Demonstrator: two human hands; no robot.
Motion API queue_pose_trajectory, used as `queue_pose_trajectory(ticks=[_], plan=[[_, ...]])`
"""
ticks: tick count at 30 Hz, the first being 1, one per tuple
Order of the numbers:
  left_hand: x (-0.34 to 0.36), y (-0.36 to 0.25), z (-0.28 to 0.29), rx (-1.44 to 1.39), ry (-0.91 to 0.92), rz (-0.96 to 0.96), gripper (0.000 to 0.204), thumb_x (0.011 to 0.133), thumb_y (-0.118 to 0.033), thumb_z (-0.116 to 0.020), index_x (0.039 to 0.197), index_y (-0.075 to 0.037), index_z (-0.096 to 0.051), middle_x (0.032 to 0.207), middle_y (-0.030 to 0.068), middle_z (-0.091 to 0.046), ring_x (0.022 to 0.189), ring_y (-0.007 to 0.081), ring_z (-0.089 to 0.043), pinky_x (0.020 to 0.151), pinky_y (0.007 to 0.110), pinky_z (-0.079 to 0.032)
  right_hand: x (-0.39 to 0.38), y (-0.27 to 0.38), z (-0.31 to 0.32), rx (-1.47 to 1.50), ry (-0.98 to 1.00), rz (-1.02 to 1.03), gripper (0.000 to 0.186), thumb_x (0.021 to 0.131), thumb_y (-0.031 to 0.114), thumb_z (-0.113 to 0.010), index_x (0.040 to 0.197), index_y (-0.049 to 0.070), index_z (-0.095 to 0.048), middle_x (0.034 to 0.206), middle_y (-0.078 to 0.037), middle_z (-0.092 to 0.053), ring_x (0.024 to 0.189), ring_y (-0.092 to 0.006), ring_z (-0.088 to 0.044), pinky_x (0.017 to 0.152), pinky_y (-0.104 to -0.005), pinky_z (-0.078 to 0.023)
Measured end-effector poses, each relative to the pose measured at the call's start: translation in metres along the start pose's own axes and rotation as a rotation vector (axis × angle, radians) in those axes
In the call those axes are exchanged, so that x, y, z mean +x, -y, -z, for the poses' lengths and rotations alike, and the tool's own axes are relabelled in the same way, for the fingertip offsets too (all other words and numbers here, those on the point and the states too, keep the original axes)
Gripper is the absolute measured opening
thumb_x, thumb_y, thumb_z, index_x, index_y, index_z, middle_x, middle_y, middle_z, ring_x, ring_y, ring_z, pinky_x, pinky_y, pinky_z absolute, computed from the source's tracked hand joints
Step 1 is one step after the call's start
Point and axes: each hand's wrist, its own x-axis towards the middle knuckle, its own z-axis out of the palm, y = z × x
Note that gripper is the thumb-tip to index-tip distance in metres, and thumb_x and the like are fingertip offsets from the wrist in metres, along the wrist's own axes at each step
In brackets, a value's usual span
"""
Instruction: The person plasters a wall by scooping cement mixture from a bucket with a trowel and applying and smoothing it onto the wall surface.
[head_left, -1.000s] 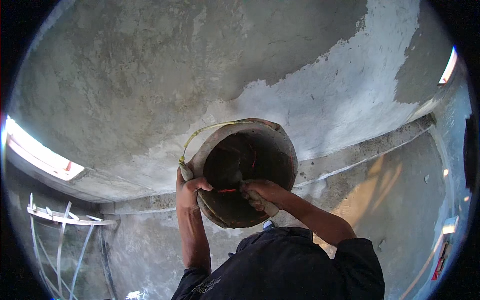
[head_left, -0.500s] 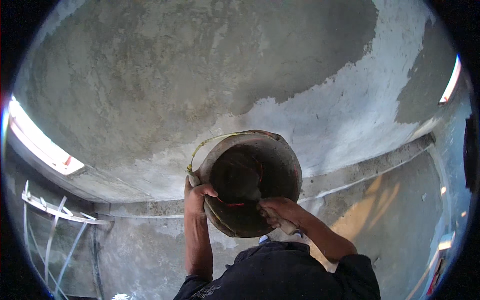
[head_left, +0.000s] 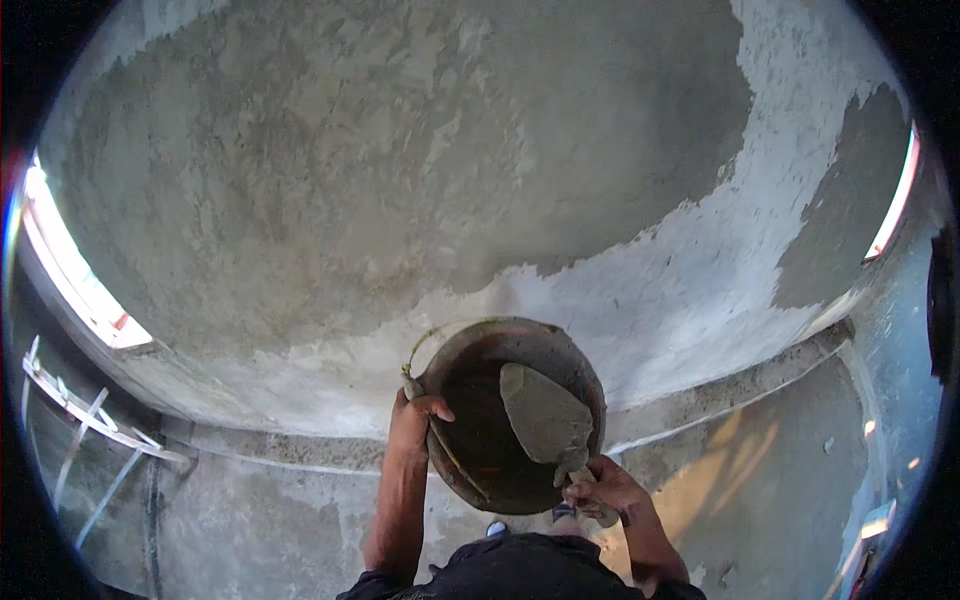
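Note:
My left hand [head_left: 412,420] grips the rim of a round, mortar-caked bucket [head_left: 575,360] held up in front of me. A thin yellow wire handle arcs over the bucket's left rim. My right hand [head_left: 605,490] holds the handle of a pointed trowel [head_left: 545,415], whose blade is coated in grey mortar and lies across the bucket's dark opening. Above and behind the bucket spreads a concrete ceiling [head_left: 400,170], with darker wet plaster on the left and paler dry plaster on the right.
A ledge [head_left: 720,395] runs along where the ceiling meets the wall. Bright openings show at the left [head_left: 70,270] and the right [head_left: 895,200]. A light metal frame [head_left: 90,425] stands at the lower left. The wall below is rough grey plaster.
The trowel blade has come up out of the bucket, loaded with mortar. The bucket and both hands sit slightly lower and more to the right in view.

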Motion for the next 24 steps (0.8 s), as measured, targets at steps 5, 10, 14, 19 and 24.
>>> queue_pose_trajectory(ticks=[5,10,14,19,24], plan=[[-0.001,0.008,-0.037,0.094,0.047,0.011,0.02,0.048,-0.004,-0.054,0.066,0.002,-0.055,0.057,0.0061,-0.052,0.053,0.0192,-0.051,0.053,0.029,-0.041,-0.007,0.019,0.034,0.062,-0.013,0.086,0.019,0.079,0.01,-0.062,0.095,0.003,-0.055,0.071,-0.007,-0.059,0.046,-0.0083,-0.045,0.042,-0.0245,-0.039],[0.009,0.027,-0.074,0.021,-0.018,-0.013,0.029,0.045,-0.001,-0.055,0.074,0.004,-0.054,0.061,0.0084,-0.053,0.052,0.0218,-0.051,0.052,0.031,-0.044,-0.003,0.063,0.086,0.061,-0.041,0.291,0.014,0.078,0.008,-0.059,0.091,0.003,-0.055,0.065,-0.003,-0.055,0.05,-0.0104,-0.049,0.043,-0.0264,-0.039],[0.008,0.02,-0.108,-0.023,0.055,-0.029,0.033,0.043,0.001,-0.055,0.075,0.005,-0.053,0.062,0.0098,-0.052,0.053,0.0236,-0.052,0.049,0.032,-0.044,-0.005,0.15,0.129,-0.124,-0.049,0.698,0.023,0.08,0.017,-0.058,0.094,0.0,-0.052,0.065,-0.002,-0.052,0.047,-0.0108,-0.047,0.04,-0.0252,-0.038],[0.011,0.033,-0.131,-0.092,-0.009,-0.079,0.032,0.042,0.001,-0.055,0.074,0.004,-0.053,0.062,0.01,-0.053,0.052,0.0234,-0.051,0.048,0.032,-0.042,-0.018,0.298,0.143,-0.181,-0.339,0.852,0.022,0.084,0.022,-0.042,0.079,0.001,-0.05,0.059,-0.006,-0.048,0.04,-0.014,-0.043,0.037,-0.0284,-0.036],[0.013,0.041,-0.142,-0.056,-0.04,-0.032,0.032,0.042,0.001,-0.054,0.073,0.003,-0.053,0.064,0.0102,-0.053,0.054,0.0232,-0.051,0.049,0.032,-0.041,-0.032,0.426,0.138,-0.46,-0.45,1.197,0.02,0.084,0.023,-0.049,0.083,0.003,-0.051,0.061,-0.004,-0.049,0.044,-0.0129,-0.046,0.037,-0.0269,-0.037]])
